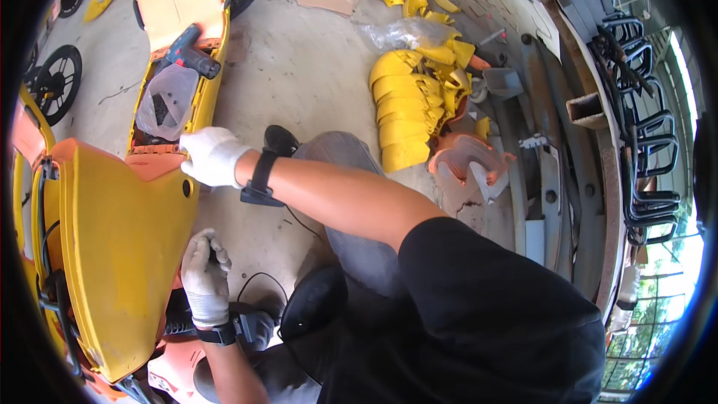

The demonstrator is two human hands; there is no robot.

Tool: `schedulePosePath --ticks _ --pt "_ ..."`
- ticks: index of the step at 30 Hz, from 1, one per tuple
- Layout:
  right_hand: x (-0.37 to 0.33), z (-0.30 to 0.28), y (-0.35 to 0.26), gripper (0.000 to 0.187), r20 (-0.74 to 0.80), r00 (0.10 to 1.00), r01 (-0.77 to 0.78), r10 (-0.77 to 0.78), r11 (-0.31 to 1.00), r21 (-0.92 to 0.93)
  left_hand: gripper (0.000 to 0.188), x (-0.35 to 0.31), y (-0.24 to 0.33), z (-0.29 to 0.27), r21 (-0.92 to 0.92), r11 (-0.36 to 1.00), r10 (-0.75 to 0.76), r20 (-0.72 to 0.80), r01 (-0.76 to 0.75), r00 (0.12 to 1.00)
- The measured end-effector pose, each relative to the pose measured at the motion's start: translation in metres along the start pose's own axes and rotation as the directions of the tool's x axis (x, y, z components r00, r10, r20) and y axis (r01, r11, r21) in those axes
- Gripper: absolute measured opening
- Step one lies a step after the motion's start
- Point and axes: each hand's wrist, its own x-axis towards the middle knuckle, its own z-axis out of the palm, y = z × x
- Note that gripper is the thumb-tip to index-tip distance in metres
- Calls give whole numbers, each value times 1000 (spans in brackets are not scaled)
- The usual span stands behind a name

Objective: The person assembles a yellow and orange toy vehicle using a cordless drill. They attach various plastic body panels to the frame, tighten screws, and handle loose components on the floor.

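Observation:
A yellow vehicle body (pixel 127 254), seemingly of a scooter, stands at my left with its orange-lined compartment open. My right hand (pixel 212 155), in a white glove, is at the rim of that compartment. Its fingers are drawn together, and whatever is between them is too small to make out. Lower down, beside the yellow side panel, my gloved left hand (pixel 206 265) has its fingers curled in; any content is hidden. Ahead of my right hand, a translucent plastic container (pixel 174 93) with small dark parts sits in the compartment. A cordless drill (pixel 193 52) lies across the compartment behind it.
Stacked yellow curved panels (pixel 400 108) lie on the floor to the right, with clear plastic wrap (pixel 407 32) beyond them. Long metal beams (pixel 550 179) run along the right side. A black wheel (pixel 58 84) stands at far left. Black bent-tube frames (pixel 647 142) line the far right.

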Motion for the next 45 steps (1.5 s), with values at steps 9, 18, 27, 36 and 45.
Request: schedulePosePath --ticks 9,18,27,36,45 --pt "61 -20 28 55 -42 912 -396 408 903 164 33 6 -2 7 66 998 -27 88 22 996" --pt "96 10 10 58 103 886 -454 453 801 389 34 26 -16 -1 -68 988 -148 -89 142 985" --pt "86 5 6 39 37 923 -379 384 885 269 33 21 -28 -4 -14 989 -144 22 145 989" --pt "22 -141 106 61 -293 767 109 571 334 936 27 22 -28 -19 5 996 -87 48 87 995" --pt "-322 -255 391 41 -347 76 -972 935 -9 -237 33 21 -20 -6 -20 995 -96 36 97 995"
